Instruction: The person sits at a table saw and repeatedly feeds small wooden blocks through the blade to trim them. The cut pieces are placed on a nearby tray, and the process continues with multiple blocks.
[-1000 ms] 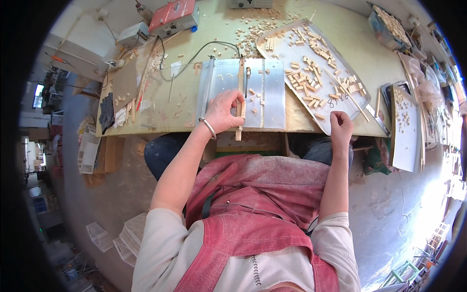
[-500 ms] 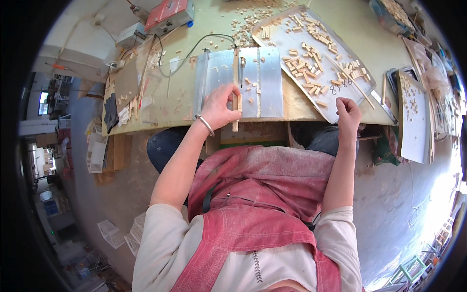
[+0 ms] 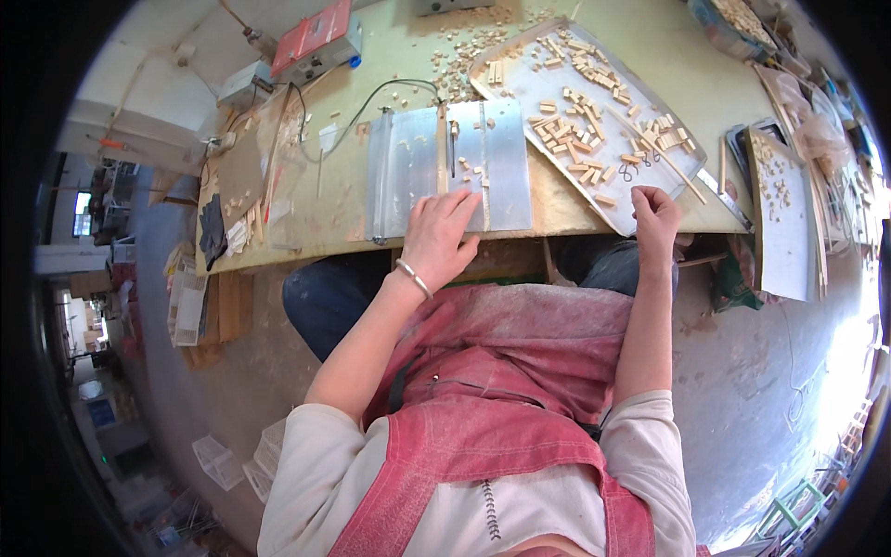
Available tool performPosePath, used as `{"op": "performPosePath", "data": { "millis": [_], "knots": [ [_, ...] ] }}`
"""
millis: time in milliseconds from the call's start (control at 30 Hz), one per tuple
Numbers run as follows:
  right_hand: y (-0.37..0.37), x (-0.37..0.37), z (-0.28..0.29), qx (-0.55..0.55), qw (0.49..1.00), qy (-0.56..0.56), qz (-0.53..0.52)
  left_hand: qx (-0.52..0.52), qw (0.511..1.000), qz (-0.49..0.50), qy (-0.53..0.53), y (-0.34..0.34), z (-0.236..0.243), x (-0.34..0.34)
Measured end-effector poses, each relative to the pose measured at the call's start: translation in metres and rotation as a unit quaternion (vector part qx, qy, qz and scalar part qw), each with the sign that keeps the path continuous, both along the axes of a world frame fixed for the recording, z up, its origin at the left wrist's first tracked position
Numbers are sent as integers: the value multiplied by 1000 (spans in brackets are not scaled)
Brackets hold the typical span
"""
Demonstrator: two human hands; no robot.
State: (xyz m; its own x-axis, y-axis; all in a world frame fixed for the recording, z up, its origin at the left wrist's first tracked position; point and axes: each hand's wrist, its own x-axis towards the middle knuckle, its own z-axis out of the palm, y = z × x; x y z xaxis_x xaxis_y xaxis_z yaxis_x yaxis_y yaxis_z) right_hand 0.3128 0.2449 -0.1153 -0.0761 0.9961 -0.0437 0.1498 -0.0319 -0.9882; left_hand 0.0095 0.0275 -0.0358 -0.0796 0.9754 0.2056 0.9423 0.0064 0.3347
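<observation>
My left hand (image 3: pixel 440 234), with a metal bangle at its wrist, lies over the front of a silver metal plate (image 3: pixel 510 148) with grooves and a dark slot. Its fingers are stretched out and its thumb apart; I see nothing gripped. A narrow wooden strip (image 3: pixel 442 144) runs along the plate beyond the hand, its near part hidden. Small wooden blocks (image 3: pixel 478 172) lie just past the fingertips. My right hand (image 3: pixel 655 215) is closed above the near corner of a metal tray (image 3: pixel 631 200); what its fingers hold, if anything, is hidden.
Many wooden blocks (image 3: pixel 566 139) and a thin stick (image 3: pixel 659 156) lie on the tray. Chips (image 3: pixel 455 60) litter the back of the green table (image 3: pixel 390 46). A red box (image 3: pixel 316 42), a cable (image 3: pixel 371 93) and a dark glove (image 3: pixel 213 227) are left; a board with blocks (image 3: pixel 780 218) is right.
My left hand has let go of the wooden strip and moved slightly right and nearer, its fingers now stretched out. My right hand stays closed in nearly the same place.
</observation>
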Motion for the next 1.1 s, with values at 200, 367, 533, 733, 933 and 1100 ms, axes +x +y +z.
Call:
{"op": "performPosePath", "data": {
  "millis": [200,367,533,733,933,1100],
  "knots": [
    [1,1,0,0,999,25,-28,-5,1000,-16,5,-18,6,15],
    [51,25,-1,144,979,-52,-132,-4,998,-58,-15,-31,19,19],
    [112,73,-14,231,849,-469,-84,41,997,-49,-36,-45,23,27],
    [132,81,-43,200,838,-508,-1,72,994,5,-85,-61,17,32],
    [117,84,-48,241,875,-420,-8,72,991,46,-103,-86,8,25],
    [83,70,8,196,952,-213,103,87,987,70,-113,-100,3,23]
  ]
}}
